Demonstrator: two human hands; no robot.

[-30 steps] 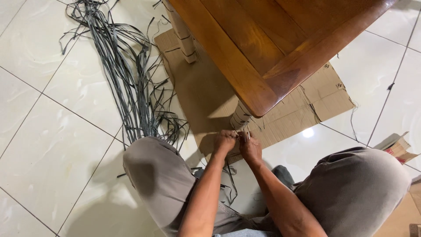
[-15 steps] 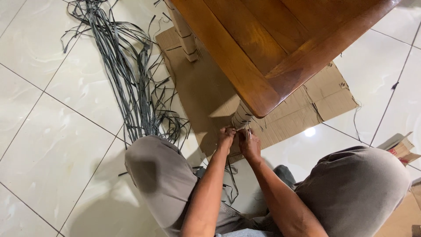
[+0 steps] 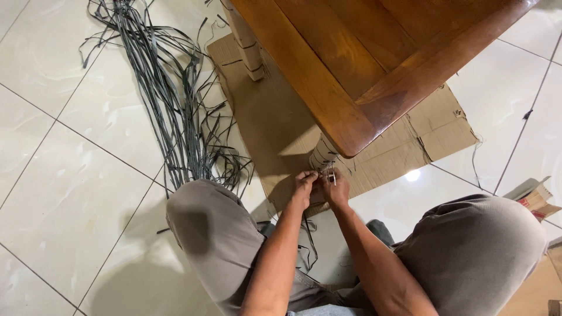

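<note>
I crouch at the corner of a brown wooden table [image 3: 374, 52]. Its near leg [image 3: 323, 153] is wrapped in pale covering bound by dark straps. My left hand [image 3: 304, 186] and my right hand [image 3: 336, 188] press together at the base of this leg, fingers pinched on a thin grey strap [image 3: 331, 174] there. A loose strap end [image 3: 309, 237] hangs down between my knees. What exactly the fingertips hold is partly hidden by the hands.
A long bundle of grey straps [image 3: 170, 99] lies on the white tiled floor at the left. Flattened cardboard [image 3: 410, 143] lies under the table. A second wrapped leg [image 3: 246, 44] stands farther back. A small box [image 3: 535, 196] sits at the right edge.
Both hands have shifted slightly up and closer to the leg base, staying pinched on the strap. The view has barely moved.
</note>
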